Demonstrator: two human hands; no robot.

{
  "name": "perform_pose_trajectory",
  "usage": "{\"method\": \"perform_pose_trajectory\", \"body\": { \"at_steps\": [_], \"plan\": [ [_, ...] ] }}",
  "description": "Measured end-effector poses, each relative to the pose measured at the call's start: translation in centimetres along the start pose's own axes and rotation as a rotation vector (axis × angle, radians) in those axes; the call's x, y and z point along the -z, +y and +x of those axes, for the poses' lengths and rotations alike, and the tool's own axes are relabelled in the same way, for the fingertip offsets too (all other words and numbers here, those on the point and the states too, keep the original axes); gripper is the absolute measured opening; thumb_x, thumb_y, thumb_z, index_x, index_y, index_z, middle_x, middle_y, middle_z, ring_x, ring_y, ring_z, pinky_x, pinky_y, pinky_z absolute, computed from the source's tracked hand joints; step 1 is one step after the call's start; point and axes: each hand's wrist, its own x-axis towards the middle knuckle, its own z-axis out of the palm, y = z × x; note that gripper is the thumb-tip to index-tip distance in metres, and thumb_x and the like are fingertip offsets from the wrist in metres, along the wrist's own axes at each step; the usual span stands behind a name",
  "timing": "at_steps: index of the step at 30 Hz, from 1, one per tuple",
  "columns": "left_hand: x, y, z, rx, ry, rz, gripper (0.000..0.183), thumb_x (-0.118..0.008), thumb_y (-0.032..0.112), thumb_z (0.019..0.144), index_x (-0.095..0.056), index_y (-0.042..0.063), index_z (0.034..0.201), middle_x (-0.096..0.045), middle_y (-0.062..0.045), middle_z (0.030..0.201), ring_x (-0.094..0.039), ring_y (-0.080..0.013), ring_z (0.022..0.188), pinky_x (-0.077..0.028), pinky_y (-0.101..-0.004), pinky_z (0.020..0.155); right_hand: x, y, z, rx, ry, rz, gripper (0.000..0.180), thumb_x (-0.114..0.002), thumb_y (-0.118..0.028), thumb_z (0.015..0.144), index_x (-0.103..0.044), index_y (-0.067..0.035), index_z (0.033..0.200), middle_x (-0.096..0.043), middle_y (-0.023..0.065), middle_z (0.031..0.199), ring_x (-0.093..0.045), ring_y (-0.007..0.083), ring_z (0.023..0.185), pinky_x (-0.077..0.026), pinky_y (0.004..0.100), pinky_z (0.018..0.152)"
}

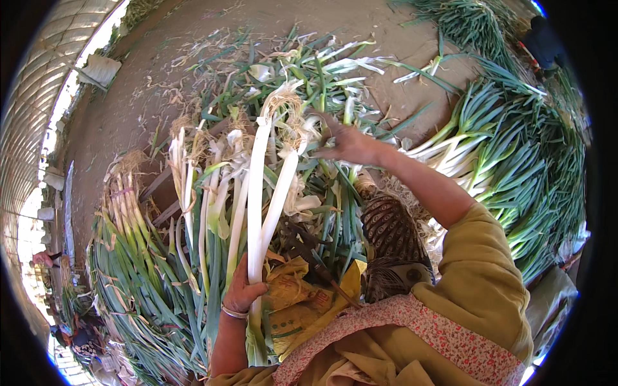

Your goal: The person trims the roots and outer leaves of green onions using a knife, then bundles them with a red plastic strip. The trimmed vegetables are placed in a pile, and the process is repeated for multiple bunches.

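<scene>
My left hand [245,288] is closed around the lower part of two long green onions [256,193], held upright. Their white shanks spread apart upward, and brown roots [285,103] hang from the top ends. To the right of those roots, my right hand [355,144] reaches out with fingers apart, slightly blurred. It is close to a litter of peeled skins and cut leaves [333,67], with nothing clearly gripped. More onions with dry outer skins [212,193] stand behind and left of the held pair. A yellow printed plastic sack [294,309] lies over my lap.
A tied bundle of green onions [128,193] lies at left. On the right spreads a large onion heap [512,164], with another pile [473,24] beyond. A person in dark clothes [543,43] is at the upper right. Patterned cloth [393,227] covers my knee.
</scene>
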Motion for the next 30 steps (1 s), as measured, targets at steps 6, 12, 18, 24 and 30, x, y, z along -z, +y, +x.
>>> {"method": "perform_pose_trajectory", "body": {
  "at_steps": [6, 12, 18, 24, 30],
  "plan": [
    [0.0, 0.3, -1.2, 0.133, -0.064, 0.028, 0.084, -0.063, 0.017, 0.053, -0.032, -0.005, 0.128, -0.05, -0.012, 0.106, -0.047, -0.0189, 0.096, -0.038, -0.0291, 0.086, 2.8, 10.0, 2.5, -0.182, 0.386, -0.275, 0.025, -0.05, -0.021, 0.078, -0.058, 0.002, 0.074, -0.059, 0.0222, 0.073, -0.058, 0.0358, 0.068, -0.046, 0.0442, 0.063],
    [-0.7, -1.9, 0.4, -0.053, 0.017, 0.174, 0.076, -0.064, 0.012, 0.058, -0.031, -0.004, 0.125, -0.053, -0.017, 0.106, -0.051, -0.0256, 0.101, -0.04, -0.0325, 0.088, 2.0, 6.2, -1.9, -0.338, -0.344, -1.055, 0.037, -0.058, -0.027, 0.071, -0.054, -0.003, 0.099, -0.064, 0.014, 0.085, -0.061, 0.0317, 0.078, -0.047, 0.0467, 0.068],
    [-1.7, 1.0, 0.8, -0.123, -0.013, 0.19, 0.067, -0.068, 0.017, 0.07, -0.031, -0.005, 0.121, -0.053, -0.016, 0.105, -0.052, -0.0208, 0.1, -0.044, -0.0328, 0.083, -5.9, -12.3, -5.5, 0.891, 0.109, -1.019, 0.053, -0.05, -0.012, 0.078, -0.036, -0.007, 0.128, -0.052, 0.0118, 0.099, -0.05, 0.0235, 0.097, -0.037, 0.0422, 0.093],
    [-0.2, -1.8, -0.9, 0.045, -0.001, -0.035, 0.056, -0.052, 0.038, 0.085, -0.039, -0.002, 0.122, -0.054, -0.013, 0.104, -0.052, -0.0176, 0.092, -0.043, -0.0272, 0.076, -12.7, -11.3, -0.1, 0.714, -0.405, -0.965, 0.009, -0.056, -0.01, 0.074, -0.054, -0.01, 0.065, -0.051, 0.0031, 0.059, -0.051, 0.0162, 0.065, -0.044, 0.0329, 0.063],
    [4.1, -13.2, -5.8, 0.002, 0.001, 0.288, 0.059, -0.062, 0.031, 0.076, -0.043, -0.002, 0.122, -0.057, -0.013, 0.105, -0.052, -0.018, 0.096, -0.041, -0.0295, 0.085, -1.9, -11.7, 0.5, 0.248, -0.189, -1.3, 0.031, -0.069, -0.006, 0.065, -0.06, -0.009, 0.095, -0.058, 0.005, 0.08, -0.055, 0.0202, 0.08, -0.045, 0.0362, 0.083]
  ]
}}
